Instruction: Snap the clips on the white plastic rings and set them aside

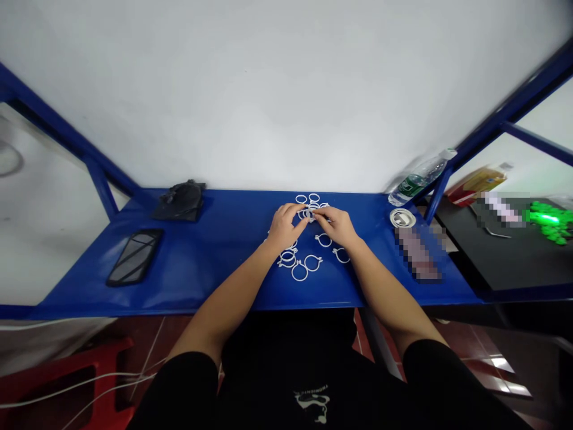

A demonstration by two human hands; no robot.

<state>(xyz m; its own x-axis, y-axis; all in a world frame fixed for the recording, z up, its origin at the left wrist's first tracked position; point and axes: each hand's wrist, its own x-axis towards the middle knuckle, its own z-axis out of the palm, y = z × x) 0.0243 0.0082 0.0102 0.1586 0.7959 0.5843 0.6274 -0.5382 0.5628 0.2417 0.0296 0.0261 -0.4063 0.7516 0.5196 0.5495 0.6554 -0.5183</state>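
Both of my hands meet over the middle of the blue table [233,245], fingertips close together. My left hand [283,227] and my right hand [338,226] are each closed in a pinch on a small white ring [310,212] between them. Its outline blends with other rings behind it. Around my hands lie several thin white plastic rings with little eyelet tabs, like curtain rings. One ring [299,280] rests in front of my left hand, and another ring [323,245] sits just below my right fingers. My left hand partly covers some rings.
At the left are a dark phone [135,257] and a crumpled black plastic bag [181,201]. A water bottle [416,182] leans at the back right, near a white coiled roll [402,218] and a blurred-out item [418,254]. Blue frame bars [102,185] rise at both sides.
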